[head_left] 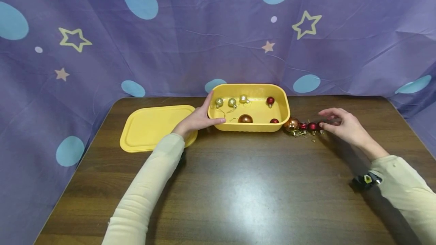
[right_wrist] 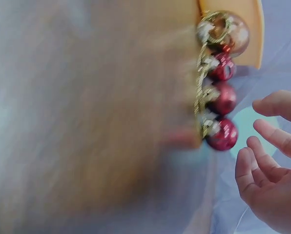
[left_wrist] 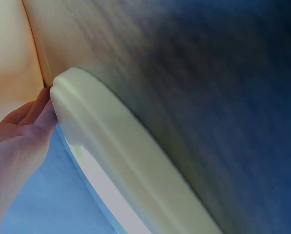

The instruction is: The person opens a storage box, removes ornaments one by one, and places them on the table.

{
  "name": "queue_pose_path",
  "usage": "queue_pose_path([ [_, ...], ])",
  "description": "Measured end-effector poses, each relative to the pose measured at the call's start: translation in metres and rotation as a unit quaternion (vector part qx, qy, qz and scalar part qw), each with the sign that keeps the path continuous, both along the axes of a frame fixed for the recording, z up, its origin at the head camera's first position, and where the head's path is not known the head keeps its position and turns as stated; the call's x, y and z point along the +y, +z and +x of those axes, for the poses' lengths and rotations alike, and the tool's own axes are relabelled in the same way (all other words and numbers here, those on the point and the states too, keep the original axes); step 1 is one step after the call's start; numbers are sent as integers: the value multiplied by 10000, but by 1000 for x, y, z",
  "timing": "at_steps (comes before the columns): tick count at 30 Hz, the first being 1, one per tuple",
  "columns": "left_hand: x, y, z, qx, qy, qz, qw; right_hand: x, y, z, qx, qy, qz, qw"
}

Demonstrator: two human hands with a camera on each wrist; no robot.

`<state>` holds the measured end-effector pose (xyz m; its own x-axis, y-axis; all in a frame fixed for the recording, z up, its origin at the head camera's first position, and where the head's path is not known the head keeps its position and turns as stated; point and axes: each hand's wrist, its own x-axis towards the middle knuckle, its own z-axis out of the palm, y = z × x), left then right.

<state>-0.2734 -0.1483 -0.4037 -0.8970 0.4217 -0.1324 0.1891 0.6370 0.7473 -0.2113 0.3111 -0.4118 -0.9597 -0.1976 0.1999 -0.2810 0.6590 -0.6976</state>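
Observation:
My left hand (head_left: 197, 119) holds the left end of a yellow plastic box (head_left: 252, 127), thumb along the front rim. In the left wrist view, its fingers (left_wrist: 31, 114) come between the box and the lid. Inside the box lie several gold, red and copper baubles, among them a large copper bauble (head_left: 245, 118). Against the box's right side, a copper bauble (head_left: 291, 124) and three red baubles (right_wrist: 224, 99) form a row on the table, gold strings attached. Just past the row's right end hovers my right hand (head_left: 345, 127), fingers loosely bent and apart from the last red bauble (right_wrist: 222, 134).
Left of the box lies its flat yellow lid (head_left: 153, 127). A brown wooden table (head_left: 238, 184) carries everything. Behind its back edge hangs a purple cloth (head_left: 204, 41) with blue spots and stars. A tiny gold piece (head_left: 313, 140) lies before the row.

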Motion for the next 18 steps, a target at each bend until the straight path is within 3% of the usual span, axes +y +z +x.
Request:
queue_pose_path([
  [18,1,-1,-1,-13,1,18,10000,-45,24,-9,170,192,-452,9987],
])
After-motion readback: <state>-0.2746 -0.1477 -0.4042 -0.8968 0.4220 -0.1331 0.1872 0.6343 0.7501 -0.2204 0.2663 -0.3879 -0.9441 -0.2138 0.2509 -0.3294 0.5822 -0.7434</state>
